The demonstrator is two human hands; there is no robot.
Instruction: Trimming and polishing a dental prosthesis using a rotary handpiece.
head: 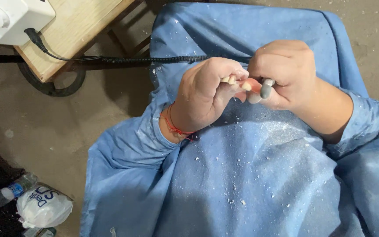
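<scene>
bottom left: white tied bag (44, 206), printed blue; clear bottle (8, 192), probably blue-labelled.

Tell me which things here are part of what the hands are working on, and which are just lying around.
In use:
left hand holding denture
right hand holding grey handpiece
coiled black cable
white control box
dusty blue gown

Lying about:
plastic bottle
white bag
wooden table

White printed bag (44, 207), lower left floor
</scene>
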